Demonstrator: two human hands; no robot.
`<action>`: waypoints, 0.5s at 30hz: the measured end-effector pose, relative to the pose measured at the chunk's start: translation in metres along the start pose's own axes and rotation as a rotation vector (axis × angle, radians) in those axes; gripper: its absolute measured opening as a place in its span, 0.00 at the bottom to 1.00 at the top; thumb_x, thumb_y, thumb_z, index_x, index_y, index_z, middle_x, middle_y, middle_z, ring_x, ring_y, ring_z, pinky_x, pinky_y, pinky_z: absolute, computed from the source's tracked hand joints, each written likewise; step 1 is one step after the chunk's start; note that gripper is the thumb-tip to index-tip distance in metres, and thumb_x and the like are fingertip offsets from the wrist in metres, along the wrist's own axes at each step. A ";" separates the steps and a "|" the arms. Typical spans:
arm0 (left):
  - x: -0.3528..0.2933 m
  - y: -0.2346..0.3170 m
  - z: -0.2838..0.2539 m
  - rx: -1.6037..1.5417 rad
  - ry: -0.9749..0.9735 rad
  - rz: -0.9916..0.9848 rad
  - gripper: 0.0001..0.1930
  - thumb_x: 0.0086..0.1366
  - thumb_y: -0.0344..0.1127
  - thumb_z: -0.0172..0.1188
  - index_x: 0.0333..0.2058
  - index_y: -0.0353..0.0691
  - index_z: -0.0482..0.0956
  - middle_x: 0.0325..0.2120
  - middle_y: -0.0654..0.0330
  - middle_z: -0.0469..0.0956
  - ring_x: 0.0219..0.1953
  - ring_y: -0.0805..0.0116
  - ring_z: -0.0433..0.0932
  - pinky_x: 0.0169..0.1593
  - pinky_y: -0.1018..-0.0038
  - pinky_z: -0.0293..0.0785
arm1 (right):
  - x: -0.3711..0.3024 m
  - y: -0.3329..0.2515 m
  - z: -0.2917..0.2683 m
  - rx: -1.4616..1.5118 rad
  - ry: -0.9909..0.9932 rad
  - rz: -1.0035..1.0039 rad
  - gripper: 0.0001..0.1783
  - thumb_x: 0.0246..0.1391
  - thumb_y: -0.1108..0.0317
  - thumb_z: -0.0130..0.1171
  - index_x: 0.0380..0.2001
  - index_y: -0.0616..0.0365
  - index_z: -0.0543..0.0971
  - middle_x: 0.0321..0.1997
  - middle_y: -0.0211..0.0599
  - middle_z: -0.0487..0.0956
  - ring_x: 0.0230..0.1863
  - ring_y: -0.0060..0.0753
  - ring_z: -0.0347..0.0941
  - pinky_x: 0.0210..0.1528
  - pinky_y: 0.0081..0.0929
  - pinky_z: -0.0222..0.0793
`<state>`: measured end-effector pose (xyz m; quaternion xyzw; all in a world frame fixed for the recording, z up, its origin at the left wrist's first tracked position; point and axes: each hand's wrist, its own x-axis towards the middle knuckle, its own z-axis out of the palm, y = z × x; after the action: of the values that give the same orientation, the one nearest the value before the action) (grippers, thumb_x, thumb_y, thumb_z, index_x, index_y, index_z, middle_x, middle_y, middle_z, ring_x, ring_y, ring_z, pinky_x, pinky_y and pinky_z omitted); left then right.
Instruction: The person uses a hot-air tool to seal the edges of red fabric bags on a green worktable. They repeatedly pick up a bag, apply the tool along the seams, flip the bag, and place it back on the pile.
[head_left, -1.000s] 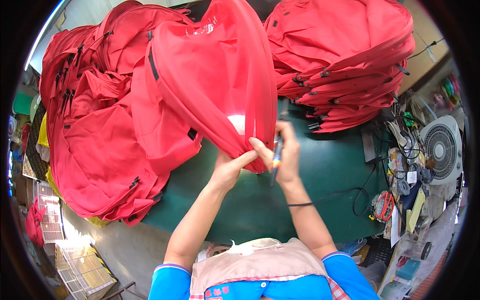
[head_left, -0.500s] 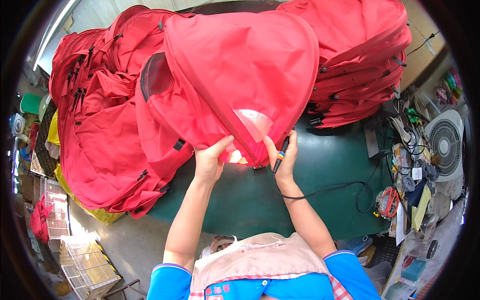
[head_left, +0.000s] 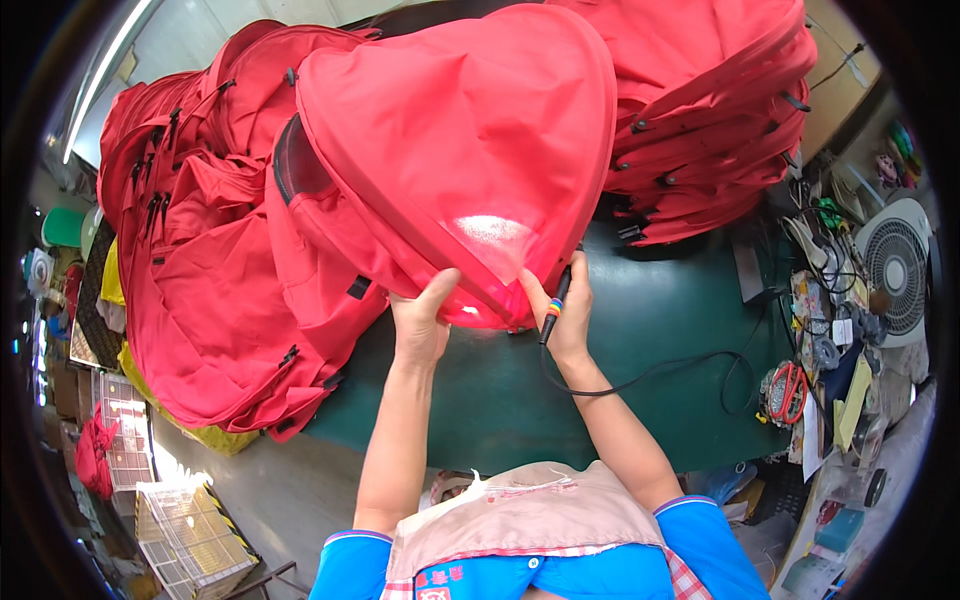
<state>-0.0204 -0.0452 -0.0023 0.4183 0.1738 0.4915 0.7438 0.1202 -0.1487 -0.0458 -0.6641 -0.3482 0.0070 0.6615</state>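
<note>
A red backpack [head_left: 470, 130] fills the middle of the view, its rounded panel edged with piping and a bright patch of light low on it. At its near lower edge my left hand [head_left: 422, 320] grips the fabric, thumb on top and fingers hidden beneath. My right hand [head_left: 570, 320] is closed around a slim black pen-like tool [head_left: 553, 308] with rainbow bands and a cord. The right thumb also presses on the bag's near corner, a short way from the left hand. The tool's far end lies partly behind the fingers.
More red backpacks lie heaped on the left [head_left: 220, 290] and stacked at the back right [head_left: 710, 110]. They rest on a dark green table [head_left: 650, 320]. A black cord [head_left: 660, 375] loops rightward. Red-handled scissors [head_left: 790, 392], cluttered supplies and a fan [head_left: 893, 270] stand at the right.
The backpack has shifted slightly left in the view, and its near edge has tilted a little. Both hands keep their grip, and the tool stays in my right hand.
</note>
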 end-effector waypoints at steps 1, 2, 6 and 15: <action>0.002 0.001 -0.001 0.061 -0.025 -0.054 0.30 0.59 0.25 0.72 0.59 0.38 0.72 0.54 0.60 0.77 0.56 0.66 0.77 0.61 0.65 0.75 | 0.002 -0.002 -0.004 -0.008 -0.015 -0.011 0.22 0.57 0.68 0.71 0.49 0.62 0.72 0.39 0.48 0.84 0.38 0.39 0.83 0.44 0.34 0.76; 0.005 0.001 -0.002 0.123 -0.051 -0.108 0.28 0.57 0.23 0.72 0.57 0.37 0.74 0.52 0.60 0.79 0.54 0.66 0.79 0.60 0.66 0.76 | 0.001 -0.005 -0.015 -0.085 -0.016 0.041 0.21 0.59 0.66 0.69 0.49 0.61 0.72 0.38 0.46 0.84 0.37 0.37 0.82 0.42 0.33 0.76; 0.017 -0.009 0.010 0.226 0.013 0.031 0.23 0.58 0.23 0.72 0.52 0.36 0.78 0.47 0.61 0.81 0.50 0.69 0.80 0.55 0.69 0.77 | -0.012 -0.027 -0.062 -0.026 0.097 -0.052 0.20 0.70 0.57 0.55 0.54 0.61 0.70 0.32 0.36 0.80 0.30 0.25 0.75 0.34 0.24 0.72; 0.026 -0.012 0.026 0.202 -0.012 -0.009 0.24 0.56 0.19 0.71 0.52 0.34 0.78 0.47 0.58 0.83 0.47 0.67 0.83 0.53 0.70 0.80 | -0.011 -0.097 -0.066 -0.046 -0.445 -0.277 0.13 0.63 0.72 0.57 0.49 0.64 0.82 0.22 0.34 0.74 0.20 0.25 0.70 0.24 0.22 0.66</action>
<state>0.0158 -0.0360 0.0072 0.4932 0.2197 0.4657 0.7011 0.0987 -0.2235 0.0434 -0.6071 -0.5727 0.0544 0.5482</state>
